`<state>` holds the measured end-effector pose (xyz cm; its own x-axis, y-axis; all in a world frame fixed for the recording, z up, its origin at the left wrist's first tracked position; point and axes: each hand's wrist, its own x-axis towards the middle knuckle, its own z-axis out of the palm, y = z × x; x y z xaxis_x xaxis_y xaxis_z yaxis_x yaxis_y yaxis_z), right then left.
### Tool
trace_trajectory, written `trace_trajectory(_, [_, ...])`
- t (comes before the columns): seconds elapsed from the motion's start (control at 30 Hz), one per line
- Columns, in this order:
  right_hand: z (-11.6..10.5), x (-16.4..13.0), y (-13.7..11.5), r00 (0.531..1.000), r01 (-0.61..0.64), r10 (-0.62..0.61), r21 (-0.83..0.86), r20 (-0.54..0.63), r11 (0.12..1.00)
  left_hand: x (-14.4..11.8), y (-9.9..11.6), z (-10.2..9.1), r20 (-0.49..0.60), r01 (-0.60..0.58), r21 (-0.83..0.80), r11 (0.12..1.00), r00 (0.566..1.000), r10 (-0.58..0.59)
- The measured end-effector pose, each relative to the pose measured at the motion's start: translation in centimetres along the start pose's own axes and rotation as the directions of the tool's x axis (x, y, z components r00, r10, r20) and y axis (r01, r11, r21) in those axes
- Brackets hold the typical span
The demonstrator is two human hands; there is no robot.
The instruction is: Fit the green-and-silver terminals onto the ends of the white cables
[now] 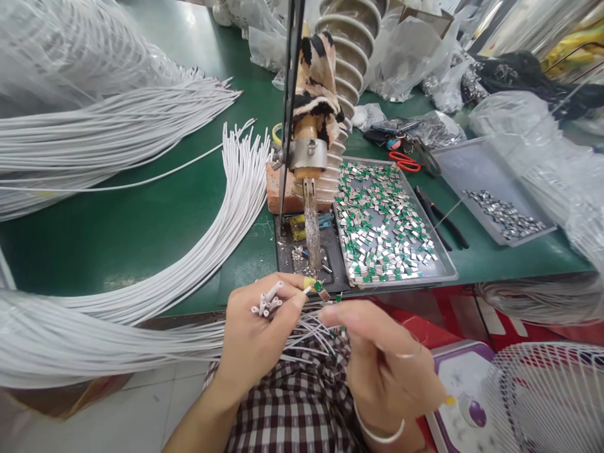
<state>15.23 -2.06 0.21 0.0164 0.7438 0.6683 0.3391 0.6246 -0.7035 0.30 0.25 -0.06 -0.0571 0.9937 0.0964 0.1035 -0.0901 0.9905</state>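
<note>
My left hand (257, 333) grips a bundle of white cable ends (267, 302), with one wire tip pinched between thumb and forefinger. My right hand (380, 358) pinches a small green and silver component (323, 292) against that wire tip, just below the tip of a clamped soldering iron (311, 223). A grey tray (446, 267) full of the same green and silver components (384, 220) lies right of the iron. Long white cables (221, 226) curve from my left hand across the green bench.
A second grey tray (472, 167) holds small metal parts (504, 214). Pliers (441, 217) and red-handled scissors (406, 162) lie between the trays. Bundled white cables (104, 126) fill the left. A white fan (547, 396) stands at lower right. Plastic bags crowd the back.
</note>
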Motion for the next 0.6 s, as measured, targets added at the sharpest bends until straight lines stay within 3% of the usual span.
trace_trajectory(0.1, [-0.1,0.1,0.8,0.994,-0.039,0.025,-0.136,-0.106,0.990,0.3,0.0,-0.2,0.033,0.032,-0.094,0.995,0.999,-0.029])
trace_trajectory(0.6, [1.0,1.0,1.2,0.992,0.030,-0.054,-0.207,-0.110,0.978,1.1,0.7,-0.1,0.046,0.013,-0.164,0.986,0.999,-0.006])
